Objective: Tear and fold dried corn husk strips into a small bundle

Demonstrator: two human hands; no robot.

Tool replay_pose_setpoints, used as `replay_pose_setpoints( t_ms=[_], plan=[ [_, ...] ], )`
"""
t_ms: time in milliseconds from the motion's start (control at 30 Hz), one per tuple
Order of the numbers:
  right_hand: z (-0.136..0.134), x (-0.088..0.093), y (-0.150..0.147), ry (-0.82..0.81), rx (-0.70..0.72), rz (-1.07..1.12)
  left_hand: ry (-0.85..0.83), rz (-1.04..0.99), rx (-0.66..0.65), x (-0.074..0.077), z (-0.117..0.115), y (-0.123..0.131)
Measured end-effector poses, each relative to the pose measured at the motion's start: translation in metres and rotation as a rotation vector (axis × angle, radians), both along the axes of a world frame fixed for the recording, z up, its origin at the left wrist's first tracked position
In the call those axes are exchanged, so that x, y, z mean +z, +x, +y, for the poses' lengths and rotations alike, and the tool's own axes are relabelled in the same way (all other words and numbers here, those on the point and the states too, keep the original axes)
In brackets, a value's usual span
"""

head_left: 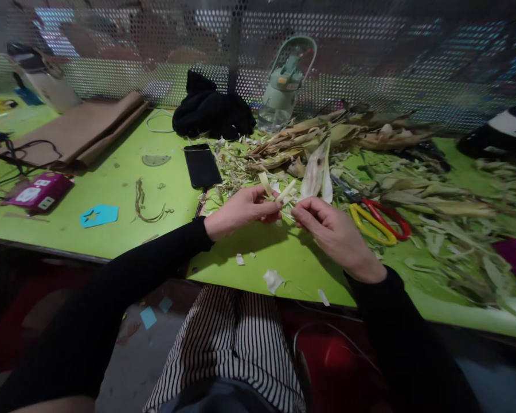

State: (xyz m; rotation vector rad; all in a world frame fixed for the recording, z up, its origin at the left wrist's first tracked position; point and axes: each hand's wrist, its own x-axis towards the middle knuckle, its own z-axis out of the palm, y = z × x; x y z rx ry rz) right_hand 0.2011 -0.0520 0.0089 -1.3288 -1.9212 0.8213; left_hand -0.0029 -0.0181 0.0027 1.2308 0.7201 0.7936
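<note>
My left hand [255,205] is closed in a pinch on folded pale corn husk strips [289,190], whose ends stick up above the fingers. Close beside it, my right hand [333,232] pinches the end of a thin pale strip that runs between the two hands; its tip is hidden by the fingers. Just behind the right hand stands a wide, whitish corn husk leaf [313,169] with dark spots. Scissors [380,221] with one yellow and one red handle lie to the right of that hand, their blades partly under husk scraps.
Dried corn husks [370,132] and shreds cover the right side. A black phone [202,165], black cloth [212,109] and green water bottle [282,92] are behind my hands. Leftward lie a blue tag [98,215], purple box [40,192] and brown folder [77,129]. A perforated screen [155,57] bounds the table.
</note>
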Motion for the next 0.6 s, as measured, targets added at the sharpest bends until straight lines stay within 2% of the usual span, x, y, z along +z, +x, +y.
replay_pose_setpoints(
  t_ms=[167,300,433,600],
  plan=[
    [0.002,0.005,0.009,0.040,-0.066,-0.065,0.021,-0.004,0.044,0.004,0.004,-0.003],
    [0.005,0.001,0.001,0.240,-0.104,-0.166,0.088,0.028,-0.052,0.002,0.000,0.000],
    [0.004,-0.003,-0.009,0.419,-0.056,-0.256,0.111,0.014,-0.170,-0.002,-0.004,0.005],
    [-0.003,-0.005,-0.016,0.314,-0.109,-0.145,0.019,-0.040,-0.217,-0.007,-0.005,0.006]
  ],
)
